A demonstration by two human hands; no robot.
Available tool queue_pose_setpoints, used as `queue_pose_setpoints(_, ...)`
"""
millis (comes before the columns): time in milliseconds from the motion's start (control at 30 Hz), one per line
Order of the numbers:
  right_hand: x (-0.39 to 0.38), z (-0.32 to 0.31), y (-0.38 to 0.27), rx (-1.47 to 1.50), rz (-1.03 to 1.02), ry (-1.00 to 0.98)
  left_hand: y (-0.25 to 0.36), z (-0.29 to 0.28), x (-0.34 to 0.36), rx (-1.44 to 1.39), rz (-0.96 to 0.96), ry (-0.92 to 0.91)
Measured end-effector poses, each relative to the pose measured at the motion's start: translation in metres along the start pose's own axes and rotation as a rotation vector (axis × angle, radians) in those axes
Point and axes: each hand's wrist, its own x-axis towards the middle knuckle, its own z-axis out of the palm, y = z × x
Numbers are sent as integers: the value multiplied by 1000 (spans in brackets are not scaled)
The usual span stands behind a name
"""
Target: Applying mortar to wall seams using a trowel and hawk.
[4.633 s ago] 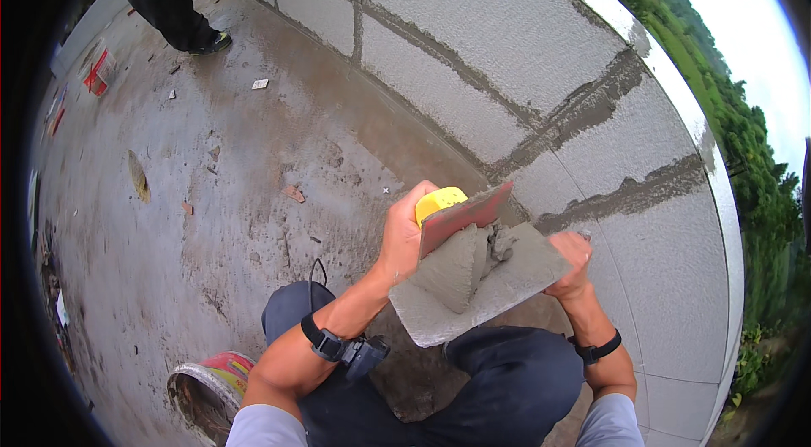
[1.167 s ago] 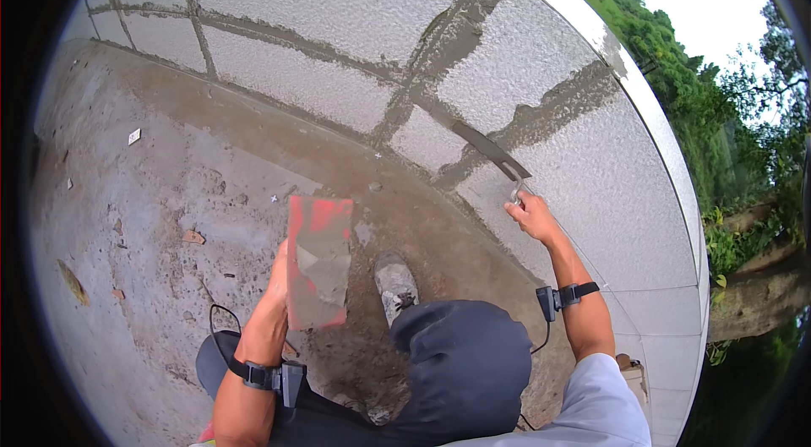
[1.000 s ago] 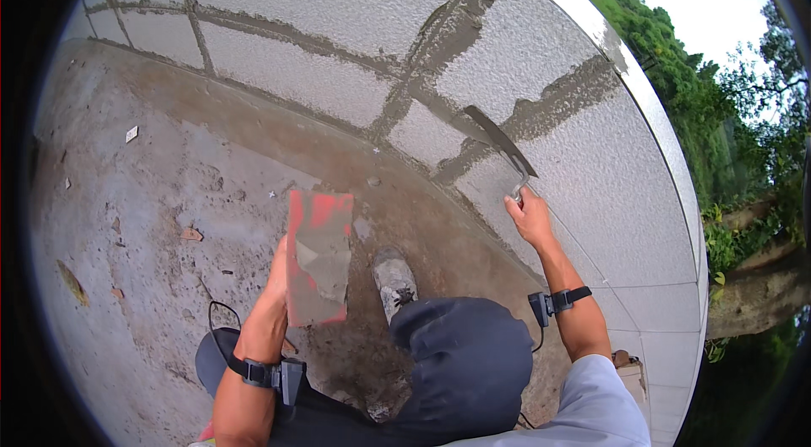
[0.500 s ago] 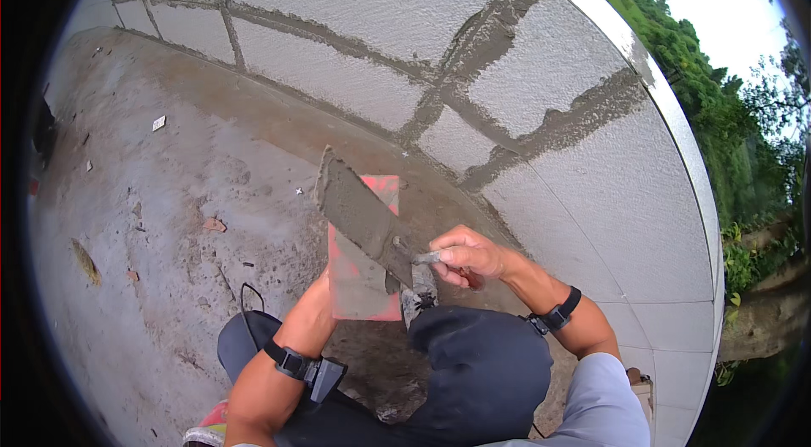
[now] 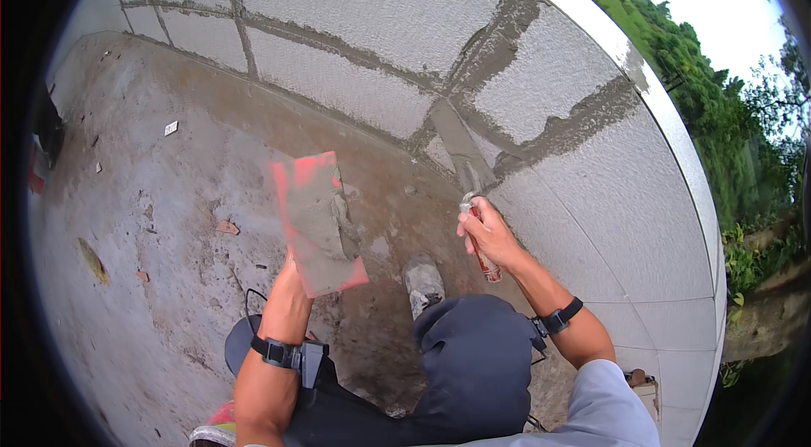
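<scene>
My right hand (image 5: 490,231) is closed round the red, mortar-smeared handle of a trowel (image 5: 459,143). Its long blade lies against the lower wall, over a mortar-covered joint where several grey strips meet. A pink-red mortar board (image 5: 306,271) rests on my left hand (image 5: 292,273), whose fingers are hidden beneath it. Wet grey mortar (image 5: 325,226) covers the middle of the board, with a raised ridge on its right side. The board is held to the left of the trowel, apart from the wall.
The pale panelled wall (image 5: 355,3) curves from far left to right, its joints filled with grey mortar. Its white top edge (image 5: 583,8) borders greenery. On the dirty floor lie a brick chip (image 5: 227,227), a white scrap (image 5: 171,128) and other debris. My shoe (image 5: 424,282) stands near the wall.
The trowel has left its place over the board and swung up and right onto the wall joint. My left hand has drawn the board to the left, and its mortar top is more visible.
</scene>
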Motion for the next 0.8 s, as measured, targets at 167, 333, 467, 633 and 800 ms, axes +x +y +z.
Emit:
queue_pose_setpoints(167,31,5,-13,-69,-11,160,-3,-12,-2,-45,-35,-9)
queue_pose_setpoints(333,25,-1,3,-123,0,249,-3,-13,2,596,440,-64)
queue_pose_setpoints(467,-5,-14,31,-165,72,357,0,5,-11,341,277,-86)
queue_pose_setpoints(633,-52,-39,47,-167,137,446,-2,26,-16,-10,0,-58)
queue_pose_setpoints(800,-80,-45,53,-197,138,516,-17,20,-8,148,33,-32)
